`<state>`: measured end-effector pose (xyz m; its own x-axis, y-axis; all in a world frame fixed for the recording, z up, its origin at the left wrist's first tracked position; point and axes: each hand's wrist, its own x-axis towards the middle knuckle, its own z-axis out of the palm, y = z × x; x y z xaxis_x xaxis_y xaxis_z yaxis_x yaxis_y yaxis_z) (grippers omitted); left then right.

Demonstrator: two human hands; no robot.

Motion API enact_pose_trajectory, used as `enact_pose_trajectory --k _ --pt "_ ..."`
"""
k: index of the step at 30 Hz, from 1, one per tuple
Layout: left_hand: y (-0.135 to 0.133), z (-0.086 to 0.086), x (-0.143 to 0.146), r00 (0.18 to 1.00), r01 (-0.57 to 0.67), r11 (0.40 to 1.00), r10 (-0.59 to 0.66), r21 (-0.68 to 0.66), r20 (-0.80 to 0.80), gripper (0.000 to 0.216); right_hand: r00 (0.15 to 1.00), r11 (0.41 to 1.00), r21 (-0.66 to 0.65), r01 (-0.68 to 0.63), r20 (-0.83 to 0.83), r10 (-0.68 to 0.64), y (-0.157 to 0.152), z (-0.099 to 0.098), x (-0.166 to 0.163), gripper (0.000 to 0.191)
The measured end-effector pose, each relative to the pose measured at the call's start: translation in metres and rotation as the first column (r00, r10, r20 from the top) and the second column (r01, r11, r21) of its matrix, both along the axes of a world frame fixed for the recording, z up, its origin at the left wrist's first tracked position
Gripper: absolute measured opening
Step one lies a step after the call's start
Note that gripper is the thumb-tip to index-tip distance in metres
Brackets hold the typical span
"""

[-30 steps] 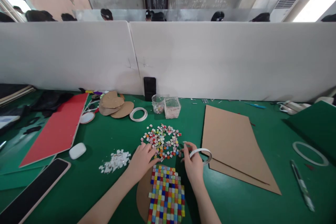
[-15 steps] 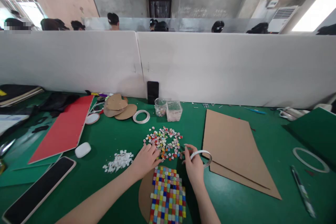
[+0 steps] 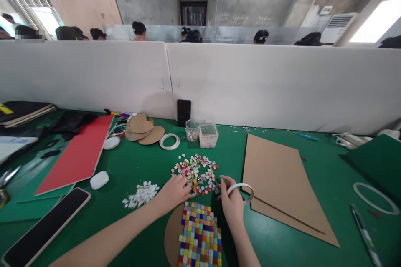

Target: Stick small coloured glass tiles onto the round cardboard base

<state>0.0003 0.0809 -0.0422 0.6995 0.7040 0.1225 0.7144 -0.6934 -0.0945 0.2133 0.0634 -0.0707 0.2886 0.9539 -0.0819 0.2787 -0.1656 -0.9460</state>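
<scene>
My left hand (image 3: 176, 192) rests at the near left edge of a pile of small coloured mosaic tiles (image 3: 203, 171). Its fingers reach onto the tiles, with the thumb apart, and I see nothing gripped. In my right hand (image 3: 231, 200), right of the pile, a narrow white roll of tape (image 3: 249, 192) is held, its ring sticking out to the right. Between my forearms lies a brown cardboard disc (image 3: 171, 233), partly covered by a sheet of coloured square tiles (image 3: 200, 233) in rows. White chips (image 3: 142, 194) are heaped left of my left hand.
Brown cardboard sheets (image 3: 275, 171) lie to the right, near a pen (image 3: 365, 233) and a white ring (image 3: 376, 198). Behind the pile stand a clear box (image 3: 208, 135) and cup (image 3: 192, 130). A phone (image 3: 46, 225) and red board (image 3: 77, 154) are left. A white partition (image 3: 250, 83) borders the table.
The view has tilted up slightly, so the table things sit a little lower. Both hands stay in nearly the same place, the roll of tape still in my right hand.
</scene>
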Motion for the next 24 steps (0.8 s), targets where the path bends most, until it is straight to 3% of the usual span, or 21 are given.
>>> enact_pose_trajectory --k 8,14,16,18,21,24 --pt "0.014 -0.009 -0.009 0.977 0.213 0.976 -0.213 0.052 -0.008 0.013 1.000 0.999 -0.034 0.013 -0.002 -0.013 0.001 0.001 0.000 0.039" --pt "0.011 -0.006 -0.016 0.979 0.203 0.978 -0.205 0.056 0.019 0.016 0.997 0.997 -0.072 0.020 0.077 -0.015 -0.002 0.008 -0.003 0.039" --pt "0.006 0.001 -0.015 0.983 0.134 0.991 -0.133 -0.001 0.124 0.021 0.996 0.998 -0.059 0.029 0.090 -0.023 -0.003 0.006 -0.004 0.039" --pt "0.000 0.012 -0.011 0.944 0.006 0.988 0.046 -0.156 0.325 0.027 0.997 0.999 -0.036 0.031 0.071 -0.028 -0.003 0.003 -0.004 0.040" --pt "-0.012 0.035 -0.001 0.706 -0.120 0.865 0.419 -0.487 0.571 0.034 0.998 0.998 0.037 0.045 -0.033 -0.044 -0.005 0.000 -0.003 0.043" --pt "-0.023 0.056 0.009 0.518 -0.038 0.735 0.594 -0.677 0.616 0.039 0.983 0.986 0.121 0.112 -0.162 -0.091 -0.010 0.007 -0.004 0.045"
